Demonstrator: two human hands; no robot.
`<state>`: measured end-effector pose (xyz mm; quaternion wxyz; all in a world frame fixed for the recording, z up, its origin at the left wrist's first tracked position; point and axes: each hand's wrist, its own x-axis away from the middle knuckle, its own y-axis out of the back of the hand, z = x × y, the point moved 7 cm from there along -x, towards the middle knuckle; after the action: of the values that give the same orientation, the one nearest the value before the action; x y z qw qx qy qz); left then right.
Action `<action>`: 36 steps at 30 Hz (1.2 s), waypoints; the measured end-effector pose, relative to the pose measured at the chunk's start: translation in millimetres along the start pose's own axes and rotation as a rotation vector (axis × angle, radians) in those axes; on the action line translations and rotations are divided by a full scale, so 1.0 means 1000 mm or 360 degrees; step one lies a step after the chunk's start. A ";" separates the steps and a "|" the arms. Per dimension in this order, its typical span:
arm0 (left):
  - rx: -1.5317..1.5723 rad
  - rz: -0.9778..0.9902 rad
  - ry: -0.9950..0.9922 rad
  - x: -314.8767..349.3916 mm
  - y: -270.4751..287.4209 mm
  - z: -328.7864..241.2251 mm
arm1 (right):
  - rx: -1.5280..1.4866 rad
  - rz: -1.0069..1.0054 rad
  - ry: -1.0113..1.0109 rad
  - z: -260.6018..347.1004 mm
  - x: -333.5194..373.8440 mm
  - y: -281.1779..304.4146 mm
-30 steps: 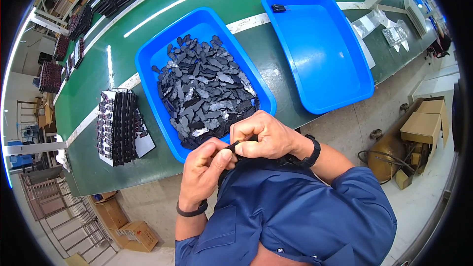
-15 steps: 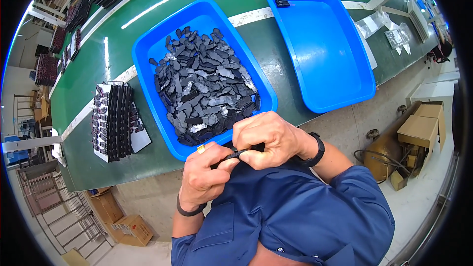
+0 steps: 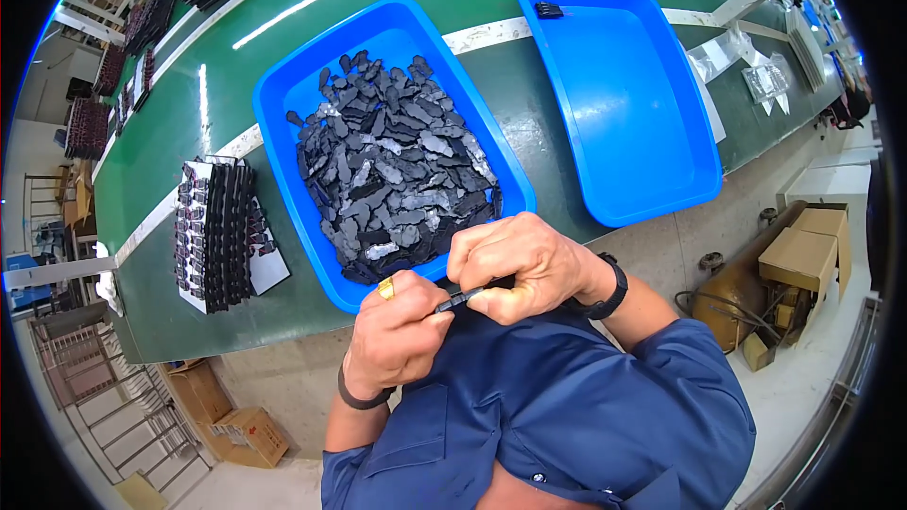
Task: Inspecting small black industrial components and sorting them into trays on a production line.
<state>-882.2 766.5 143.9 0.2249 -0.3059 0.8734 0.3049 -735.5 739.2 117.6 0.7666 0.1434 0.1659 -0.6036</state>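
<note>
Just past the near edge of the table, my two hands hold one small dark strip-like part (image 3: 457, 300) between them. My left hand (image 3: 392, 331), with a gold ring and a dark wristband, pinches its left end. The right end is gripped by my right hand (image 3: 520, 269), which has a black watch at the wrist. Fingers cover most of the part. Right beyond my hands lies a blue tray (image 3: 274, 146) heaped with flat, dark, irregular pieces (image 3: 397, 161). Another blue tray (image 3: 624, 104), at the right, has a small group of black parts (image 3: 548, 9) in its far left corner.
On the green table (image 3: 151, 321), left of the full tray, stand rows of black parts (image 3: 227, 231) on white sheets. Clear plastic bags (image 3: 765, 80) lie at the far right. Cardboard boxes (image 3: 803, 246) and a brown tank (image 3: 727, 312) are on the floor at the right.
My hands have drawn slightly apart, and more of the dark part shows between my fingertips. Both hands still grip it. The trays have not visibly moved on the table.
</note>
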 end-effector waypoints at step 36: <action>-0.0285 -0.0329 0.0326 -0.004 0.012 0.021 | -0.2311 -0.0255 -0.1643 -0.061 0.029 -0.030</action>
<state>-882.5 789.4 136.1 0.1369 -0.4424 0.8250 0.3239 -763.7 732.4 49.0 0.6031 -0.6788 0.1509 -0.3908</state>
